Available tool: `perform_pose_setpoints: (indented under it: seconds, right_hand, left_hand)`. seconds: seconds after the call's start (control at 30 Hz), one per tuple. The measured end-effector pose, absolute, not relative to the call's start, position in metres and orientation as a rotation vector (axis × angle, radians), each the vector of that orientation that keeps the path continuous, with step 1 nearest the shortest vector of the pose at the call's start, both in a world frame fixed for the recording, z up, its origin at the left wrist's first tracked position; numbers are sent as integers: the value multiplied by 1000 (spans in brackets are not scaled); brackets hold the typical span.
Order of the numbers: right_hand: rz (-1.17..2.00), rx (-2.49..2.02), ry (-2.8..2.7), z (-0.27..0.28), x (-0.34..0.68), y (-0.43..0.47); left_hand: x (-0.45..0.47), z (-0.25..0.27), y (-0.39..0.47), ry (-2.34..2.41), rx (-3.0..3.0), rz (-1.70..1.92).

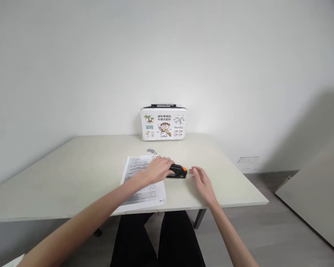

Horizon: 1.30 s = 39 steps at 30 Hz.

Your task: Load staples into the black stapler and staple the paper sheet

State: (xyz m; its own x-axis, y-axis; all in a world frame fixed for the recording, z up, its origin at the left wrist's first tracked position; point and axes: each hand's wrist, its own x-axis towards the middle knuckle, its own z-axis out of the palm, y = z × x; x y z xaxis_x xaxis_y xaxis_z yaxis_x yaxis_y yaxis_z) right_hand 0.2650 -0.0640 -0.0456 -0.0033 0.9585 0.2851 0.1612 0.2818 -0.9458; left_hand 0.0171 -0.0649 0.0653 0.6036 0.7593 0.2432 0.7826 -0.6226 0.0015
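Observation:
My left hand (159, 169) is closed over the rear part of a black stapler (178, 171) with an orange tip. Beneath that hand and forearm lies a printed sheet of paper (153, 194), its upper right part partly covered. My right hand (202, 182) rests just right of the stapler's orange end, holding nothing, with its fingers loosely bent and apart. A small gap separates it from the stapler. Grey strips that look like staples (151, 151) lie just beyond the paper's top edge.
A white carry case (163, 124) with cartoon prints stands upright at the table's back, near the wall. The pale table (80, 167) has its front edge close to my legs (178, 237). To the right, a white panel (317, 196) stands on the floor.

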Motion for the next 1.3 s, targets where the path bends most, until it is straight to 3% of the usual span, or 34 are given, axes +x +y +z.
perform_pose_setpoints:
  seconds: [0.27, 0.63, 0.93, 1.13, 1.3]
  right_hand:
    - [855, -1170, -1463, -45, 270, -65]
    - [851, -1135, -1499, -45, 270, -65]
    - [807, -1159, -1489, -43, 269, -66]
    - [830, -1157, -1598, -37, 265, -73]
    - [864, -1182, -1648, -34, 263, -75]
  left_hand:
    - [63, 31, -73, -1310, -2821, -474]
    - [-45, -7, -125, -1742, -2741, -619]
    - [-25, 4, -126, -1463, -2758, -717]
    - [26, 4, -95, -1565, -2751, -837]
    - [7, 8, -96, -1566, -2759, -810]
